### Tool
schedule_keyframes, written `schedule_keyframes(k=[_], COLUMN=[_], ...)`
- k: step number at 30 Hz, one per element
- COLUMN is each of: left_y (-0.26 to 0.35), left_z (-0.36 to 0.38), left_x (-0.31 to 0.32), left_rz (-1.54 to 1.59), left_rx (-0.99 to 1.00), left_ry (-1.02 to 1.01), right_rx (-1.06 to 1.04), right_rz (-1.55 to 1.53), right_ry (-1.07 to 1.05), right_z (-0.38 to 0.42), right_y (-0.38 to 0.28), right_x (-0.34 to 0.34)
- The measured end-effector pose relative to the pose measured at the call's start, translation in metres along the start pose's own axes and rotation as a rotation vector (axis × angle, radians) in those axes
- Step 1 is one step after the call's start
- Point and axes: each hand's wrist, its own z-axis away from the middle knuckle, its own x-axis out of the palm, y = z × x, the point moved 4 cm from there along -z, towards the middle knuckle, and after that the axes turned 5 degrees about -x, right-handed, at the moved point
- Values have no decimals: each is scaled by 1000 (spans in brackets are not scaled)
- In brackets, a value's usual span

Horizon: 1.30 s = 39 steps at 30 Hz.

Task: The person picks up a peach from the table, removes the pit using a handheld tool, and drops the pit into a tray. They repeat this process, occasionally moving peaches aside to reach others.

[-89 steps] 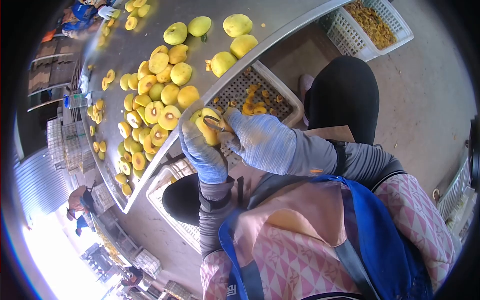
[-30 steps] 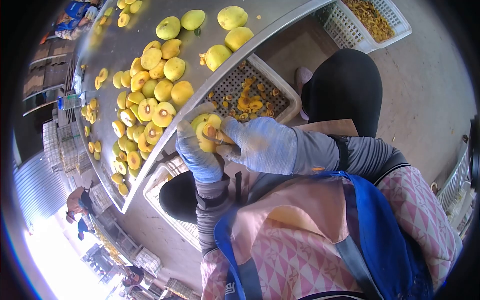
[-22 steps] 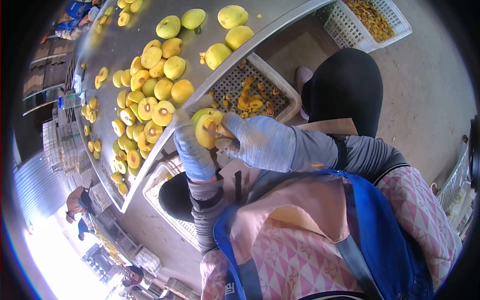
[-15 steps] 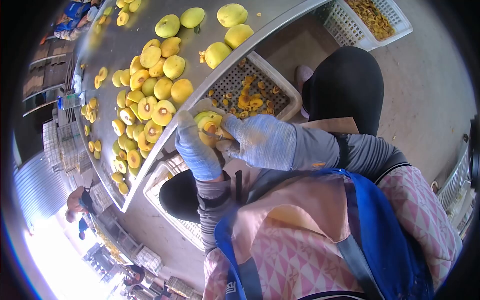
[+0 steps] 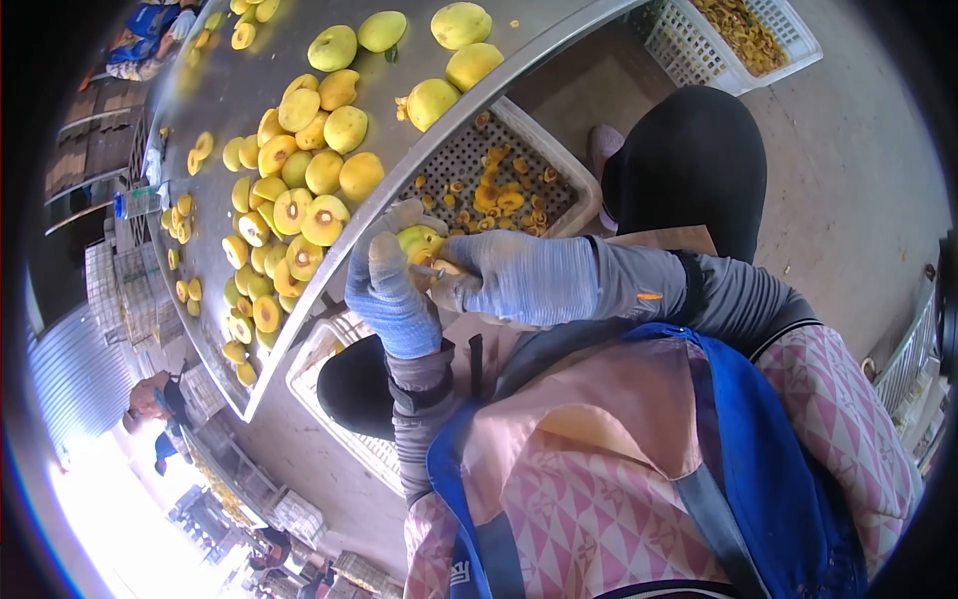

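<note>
My left hand, in a blue-grey work glove, is closed around a yellow-green peach near the metal table's edge. My right hand, gloved alike, is closed on a small metal pitting tool, whose tip rests at the peach's flesh. The handle is hidden by my fingers, and the tool's exact shape cannot be made out. Below the hands, a perforated crate holds pits and scraps of flesh. Several halved peaches lie heaped on the table beside my left hand.
The metal table carries whole peaches and more halves. A white crate of scraps stands on the floor at the upper right. Another white crate sits by my left knee. Other people are in the background.
My right hand has turned and shifted slightly, bringing its wrist straighter. My left hand has tilted, and less of the peach's cut face shows. Both hands keep their grip.
</note>
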Motion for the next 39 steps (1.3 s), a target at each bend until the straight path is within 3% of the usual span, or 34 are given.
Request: schedule_keyframes(k=[1,2,4,6,8,10,11,12,14,18,20,25,30,32,33,34,35,36,38,39], left_y=[-1,-4,-5,-1,-5,-10,-13,-16,-19,-18,-18,-16,-16,-20,-27,-33,-32,-27,-9,4], left_z=[0,0,-2,-2,3,7,6,7,7,7,5,7,10,9,6,5,5,6,18,24], left_x=[-2,-4,-3,-1,2,1,2,2,3,5,2,6,-2,-8,-12,-13,-17,-22,-42,-57], left_rz=[-1,76,153,112,113,114,168,222,223,134,63,329,195,151,370,590,528,529,282,243], left_rx=[1,35,71,213,151,82,45,5,-29,8,11,-13,-13,2,-125,-255,-243,-232,-116,-91], left_ry=[2,-68,-141,-126,-53,17,33,50,68,157,189,78,74,68,91,113,214,215,176,264], right_rx=[232,231,348,362,368,356,1,1,-130,-106,-92,-5,-35,0,-5,123,252,243,-9,-9], right_rz=[-248,-248,-745,-789,-830,-398,-43,-42,346,331,578,491,311,39,43,-130,-304,-298,100,105], right_ry=[-125,-125,-257,-218,-183,-173,-7,-6,40,-25,168,187,140,59,58,-48,-160,-164,59,56], right_z=[1,1,6,8,6,5,-5,-5,-4,-2,3,2,-1,-4,-5,-2,0,-3,-9,-8], right_y=[1,2,5,1,-5,-5,11,16,14,13,4,-4,6,13,11,12,13,18,27,27], right_x=[3,1,5,4,3,1,3,3,-1,-6,-9,-5,-5,-2,-7,-10,-7,-5,-10,-9])
